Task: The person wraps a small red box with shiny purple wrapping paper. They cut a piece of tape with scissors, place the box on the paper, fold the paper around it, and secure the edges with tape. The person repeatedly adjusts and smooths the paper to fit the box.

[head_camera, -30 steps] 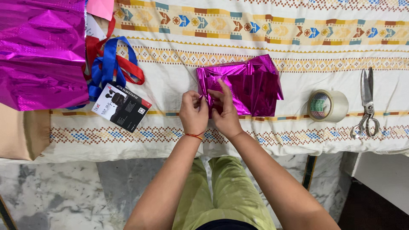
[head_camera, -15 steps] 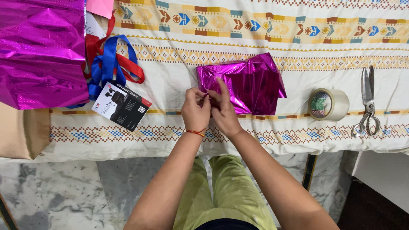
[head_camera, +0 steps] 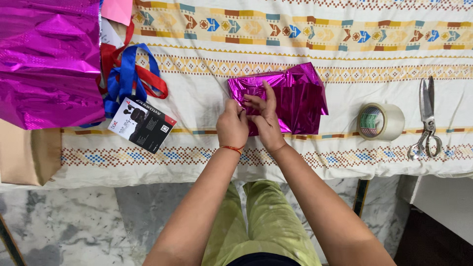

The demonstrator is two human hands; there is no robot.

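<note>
Glossy, crinkled magenta foil wraps the parcel [head_camera: 290,98]. Beside it lie a shiny clear-plastic tape roll [head_camera: 380,121] and polished metal scissors [head_camera: 425,120] on matt printed cloth [head_camera: 295,29].

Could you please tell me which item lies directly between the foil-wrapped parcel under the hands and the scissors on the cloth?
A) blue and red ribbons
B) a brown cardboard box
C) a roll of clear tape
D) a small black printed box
C: the roll of clear tape sits on the cloth right of the foil-wrapped parcel and left of the scissors.
</note>
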